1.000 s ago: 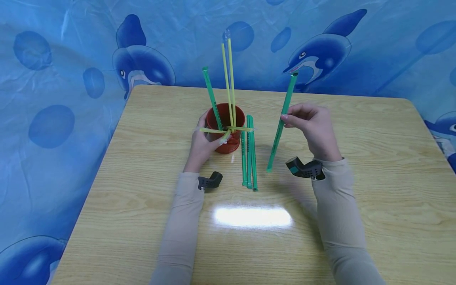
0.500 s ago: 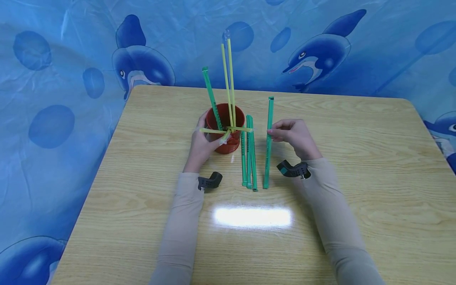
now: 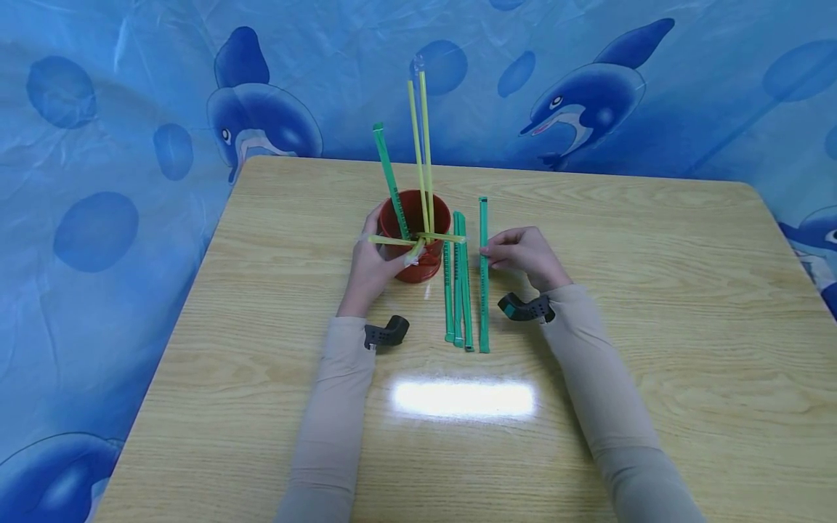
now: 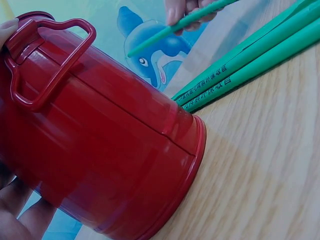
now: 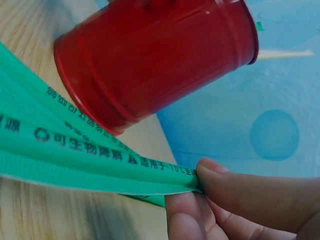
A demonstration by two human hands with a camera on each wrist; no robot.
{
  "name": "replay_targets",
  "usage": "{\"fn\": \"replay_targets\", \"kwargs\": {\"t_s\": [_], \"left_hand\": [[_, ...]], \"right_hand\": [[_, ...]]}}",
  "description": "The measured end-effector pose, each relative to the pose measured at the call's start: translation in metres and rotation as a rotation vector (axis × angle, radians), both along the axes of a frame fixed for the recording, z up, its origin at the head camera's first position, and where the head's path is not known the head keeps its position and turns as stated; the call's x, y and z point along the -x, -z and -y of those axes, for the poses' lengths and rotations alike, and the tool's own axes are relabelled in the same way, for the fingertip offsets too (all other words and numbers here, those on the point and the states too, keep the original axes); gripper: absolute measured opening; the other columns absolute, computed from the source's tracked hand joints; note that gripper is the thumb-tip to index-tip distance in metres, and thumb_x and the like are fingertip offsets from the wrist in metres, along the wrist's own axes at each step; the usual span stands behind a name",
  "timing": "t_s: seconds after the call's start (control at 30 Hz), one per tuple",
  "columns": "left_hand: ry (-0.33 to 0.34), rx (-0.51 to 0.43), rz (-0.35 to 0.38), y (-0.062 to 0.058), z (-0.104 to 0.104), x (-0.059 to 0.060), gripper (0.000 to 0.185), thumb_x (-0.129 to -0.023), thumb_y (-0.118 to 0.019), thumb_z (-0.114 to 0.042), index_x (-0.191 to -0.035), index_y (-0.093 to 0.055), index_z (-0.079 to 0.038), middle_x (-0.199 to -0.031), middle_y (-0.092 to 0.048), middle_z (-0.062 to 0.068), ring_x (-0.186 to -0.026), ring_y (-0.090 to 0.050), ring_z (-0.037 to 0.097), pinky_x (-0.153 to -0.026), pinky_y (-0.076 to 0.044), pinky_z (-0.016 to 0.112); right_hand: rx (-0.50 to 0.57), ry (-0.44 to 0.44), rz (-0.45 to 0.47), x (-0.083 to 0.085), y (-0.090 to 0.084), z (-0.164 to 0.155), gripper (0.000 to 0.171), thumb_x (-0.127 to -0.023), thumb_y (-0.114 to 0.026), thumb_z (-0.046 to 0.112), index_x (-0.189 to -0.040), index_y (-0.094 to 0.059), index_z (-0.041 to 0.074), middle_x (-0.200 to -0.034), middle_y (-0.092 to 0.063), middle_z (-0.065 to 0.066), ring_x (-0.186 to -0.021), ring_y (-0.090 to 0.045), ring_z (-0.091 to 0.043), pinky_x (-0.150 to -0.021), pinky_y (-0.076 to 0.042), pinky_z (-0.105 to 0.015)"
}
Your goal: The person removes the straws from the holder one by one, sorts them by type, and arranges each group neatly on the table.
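My left hand (image 3: 370, 274) grips the red metal bucket (image 3: 420, 273) from its left side, thumb near the rim. In the left wrist view, the bucket's wire-loop handle (image 4: 52, 70) shows on its side. One green paper-wrapped straw (image 3: 390, 178) and two tall yellow straws (image 3: 425, 145) stand in the bucket. Short yellow lengths (image 3: 392, 240) stick out across the rim. Between thumb and fingers, my right hand (image 3: 528, 257) pinches another green wrapped straw (image 3: 484, 298), lengthwise just right of the three green straws (image 3: 459, 290) lying beside the bucket. Dark print runs along its wrapper (image 5: 100, 152).
The wooden table (image 3: 248, 349) reaches to a blue plastic sheet (image 3: 366, 87) printed with dolphins, which hangs behind and at the left. A bright light reflection (image 3: 464, 399) lies on the near tabletop. Each wrist wears a black camera mount (image 3: 387, 332).
My right hand has moved left and lower with the green straw, which has turned from slanted to nearly parallel with the straws on the table. My left hand stays on the bucket.
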State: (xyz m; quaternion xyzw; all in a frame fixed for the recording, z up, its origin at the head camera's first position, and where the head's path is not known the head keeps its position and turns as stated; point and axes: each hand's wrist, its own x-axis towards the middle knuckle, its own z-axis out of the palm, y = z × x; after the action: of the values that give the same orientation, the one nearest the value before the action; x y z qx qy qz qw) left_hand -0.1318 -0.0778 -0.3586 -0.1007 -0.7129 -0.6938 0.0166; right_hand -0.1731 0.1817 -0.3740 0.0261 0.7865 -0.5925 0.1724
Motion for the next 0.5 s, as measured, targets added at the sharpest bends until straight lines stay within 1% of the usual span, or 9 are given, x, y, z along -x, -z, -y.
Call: {"fn": "replay_targets", "kwargs": {"t_s": [0.23, 0.5], "left_hand": [[0.006, -0.010, -0.003, 0.000, 0.000, 0.000, 0.082, -0.078, -0.072, -0.004, -0.146, -0.025, -0.003, -0.142, -0.040, 0.014, -0.130, -0.038, 0.021, -0.102, -0.040, 0.034], [0.002, 0.000, -0.003, 0.000, 0.000, 0.000, 0.083, -0.078, -0.073, -0.004, -0.146, -0.025, -0.003, -0.142, -0.040, 0.014, -0.130, -0.037, 0.021, -0.103, -0.040, 0.034]], "right_hand": [[-0.025, -0.008, 0.028, 0.003, 0.006, 0.003, 0.024, -0.089, -0.063, 0.006, -0.103, -0.059, -0.013, -0.082, -0.066, -0.006, -0.065, -0.062, -0.010, -0.066, -0.056, -0.025], [-0.056, -0.026, 0.038, 0.007, 0.016, 0.005, 0.025, -0.089, -0.064, 0.007, -0.103, -0.061, -0.013, -0.081, -0.066, -0.007, -0.065, -0.062, -0.011, -0.064, -0.056, -0.023]]}}
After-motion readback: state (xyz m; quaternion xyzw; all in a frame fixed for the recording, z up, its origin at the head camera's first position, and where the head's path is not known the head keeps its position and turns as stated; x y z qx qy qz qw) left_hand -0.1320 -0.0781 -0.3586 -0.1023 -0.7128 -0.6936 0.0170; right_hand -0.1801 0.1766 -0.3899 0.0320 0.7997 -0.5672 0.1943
